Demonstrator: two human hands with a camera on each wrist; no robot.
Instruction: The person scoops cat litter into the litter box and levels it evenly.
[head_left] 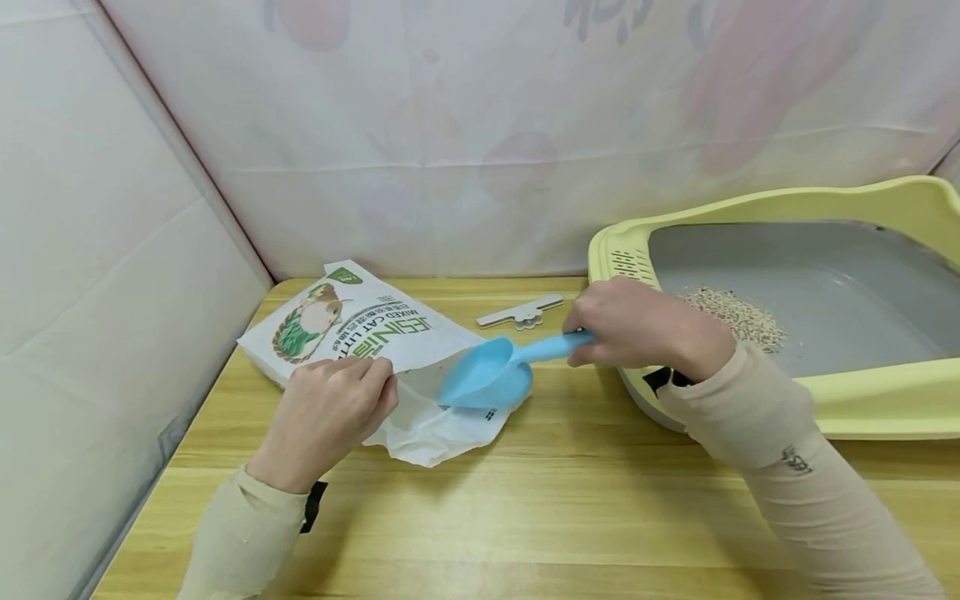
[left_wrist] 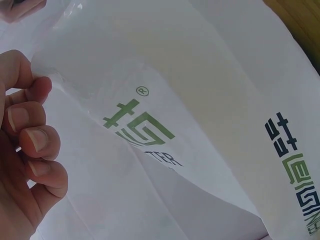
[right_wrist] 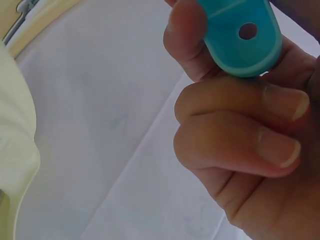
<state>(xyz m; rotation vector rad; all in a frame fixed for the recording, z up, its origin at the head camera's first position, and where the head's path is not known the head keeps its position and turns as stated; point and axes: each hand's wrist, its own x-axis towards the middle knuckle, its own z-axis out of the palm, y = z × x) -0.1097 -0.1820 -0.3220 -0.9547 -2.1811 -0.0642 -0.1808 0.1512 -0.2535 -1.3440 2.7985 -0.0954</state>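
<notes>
A white cat litter bag (head_left: 390,321) with green print lies on the table, its open mouth facing right. My left hand (head_left: 333,412) pinches the edge of that mouth; in the left wrist view the thumb and index finger (left_wrist: 40,90) grip the paper while the other fingers curl. The right hand (head_left: 637,325) holds a blue scoop (head_left: 487,371) by its handle, fingers wrapped round the end with the hole (right_wrist: 250,50) in the right wrist view. The scoop's tip is at the bag's mouth, over the lower flap. Inside the bag, the contents are hidden.
A yellow-rimmed litter box (head_left: 862,400) with a grey base stands on the right, a small pile of litter (head_left: 738,317) inside it. Behind the scoop lies a white sealing clip (head_left: 521,312). Fabric walls (head_left: 450,150) border the wooden table (head_left: 525,517) at the back and left.
</notes>
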